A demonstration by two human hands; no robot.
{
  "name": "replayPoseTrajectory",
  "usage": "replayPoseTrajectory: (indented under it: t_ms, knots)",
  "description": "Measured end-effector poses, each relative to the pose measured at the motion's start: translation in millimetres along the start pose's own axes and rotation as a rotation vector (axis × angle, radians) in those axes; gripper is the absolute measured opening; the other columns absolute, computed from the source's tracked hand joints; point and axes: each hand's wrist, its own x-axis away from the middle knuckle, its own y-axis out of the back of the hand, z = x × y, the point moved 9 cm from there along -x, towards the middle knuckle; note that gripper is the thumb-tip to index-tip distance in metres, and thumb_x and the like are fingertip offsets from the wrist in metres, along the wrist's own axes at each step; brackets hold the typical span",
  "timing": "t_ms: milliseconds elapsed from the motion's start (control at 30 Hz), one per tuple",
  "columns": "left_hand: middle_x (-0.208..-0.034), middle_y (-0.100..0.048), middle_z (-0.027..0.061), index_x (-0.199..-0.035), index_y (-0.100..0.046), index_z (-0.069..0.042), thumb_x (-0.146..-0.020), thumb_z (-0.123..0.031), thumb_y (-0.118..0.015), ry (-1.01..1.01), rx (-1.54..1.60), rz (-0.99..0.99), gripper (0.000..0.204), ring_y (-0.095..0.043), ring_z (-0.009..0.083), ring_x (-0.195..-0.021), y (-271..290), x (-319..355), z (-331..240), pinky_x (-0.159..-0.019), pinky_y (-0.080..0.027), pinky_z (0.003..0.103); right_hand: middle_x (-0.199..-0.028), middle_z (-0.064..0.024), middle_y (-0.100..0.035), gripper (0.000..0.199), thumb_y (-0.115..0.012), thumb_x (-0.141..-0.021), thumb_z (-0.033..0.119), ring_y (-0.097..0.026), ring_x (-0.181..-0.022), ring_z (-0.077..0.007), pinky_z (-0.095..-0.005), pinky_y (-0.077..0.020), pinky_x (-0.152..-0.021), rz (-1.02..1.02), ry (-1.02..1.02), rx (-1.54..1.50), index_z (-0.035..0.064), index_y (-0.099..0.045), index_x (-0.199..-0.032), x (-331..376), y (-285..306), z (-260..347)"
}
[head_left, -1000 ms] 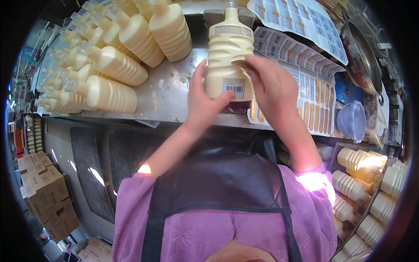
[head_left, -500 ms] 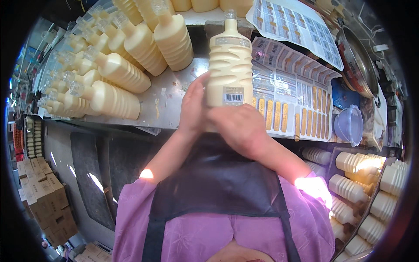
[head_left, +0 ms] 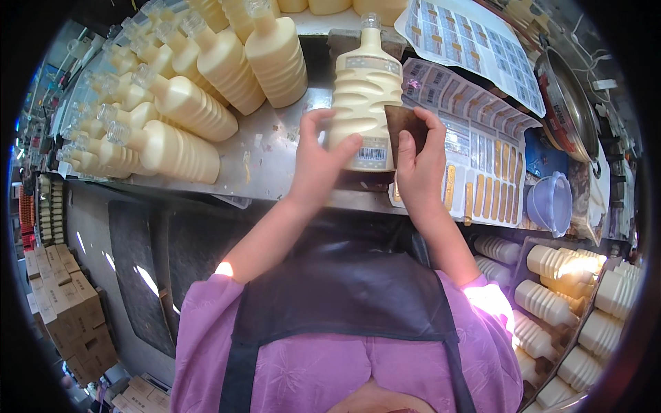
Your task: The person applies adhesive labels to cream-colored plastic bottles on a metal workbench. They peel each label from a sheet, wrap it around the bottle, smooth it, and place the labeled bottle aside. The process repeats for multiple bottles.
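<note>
Standing between both hands' fingers [head_left: 342,146] – the cream bottle [head_left: 363,89], upright

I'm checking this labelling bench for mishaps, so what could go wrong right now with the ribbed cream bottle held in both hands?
The ribbed cream plastic bottle is steadied only by the left hand while the right hand presses a dark brown label at its side; the label might go on crooked or creased. The bottle stands near the metal bench's edge, so a slip could tip it off.
</note>
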Motion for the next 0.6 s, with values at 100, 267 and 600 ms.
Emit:
replayPoseTrajectory:
  t_ms: [100, 267, 600]
  knots:
    - [-0.128, -0.054, 0.0119, -0.136, -0.042, -0.01, -0.09, -0.017, -0.078, 0.043, 0.084, -0.001, 0.058, -0.052, 0.0181, -0.116, 2, -1, 3, -0.101, -0.047, 0.034, -0.113, -0.0196, -0.065, 0.039, -0.065, -0.094, 0.002, -0.067, -0.101, -0.0364, -0.04, -0.0537, -0.09, -0.062, 0.039, 0.04, -0.0018, -0.052, -0.131, -4, 13, 5]
    - [-0.128, -0.054, 0.0123, -0.133, -0.048, -0.007, -0.09, -0.014, -0.075, 0.088, 0.143, 0.0, 0.051, -0.053, 0.0195, -0.118, 3, 0, 5, -0.101, -0.047, 0.034, -0.103, -0.0124, -0.075, 0.033, -0.076, -0.071, -0.01, -0.074, -0.093, -0.0285, -0.0348, -0.0588, -0.081, 0.117, 0.53, -0.015, 0.0032, -0.07, -0.1, 40, 10, 62]
    - [-0.118, -0.063, 0.0046, -0.131, -0.06, -0.006, -0.103, -0.012, -0.059, 0.162, 0.338, 0.02, 0.029, -0.057, 0.0141, -0.115, 13, -4, 10, -0.097, -0.049, 0.03, -0.109, -0.0123, -0.071, 0.033, -0.066, -0.08, 0.004, -0.072, -0.095, -0.0289, -0.0388, -0.0561, -0.083, 0.542, 0.58, 0.162, 0.005, -0.069, -0.113, 44, -36, 107]
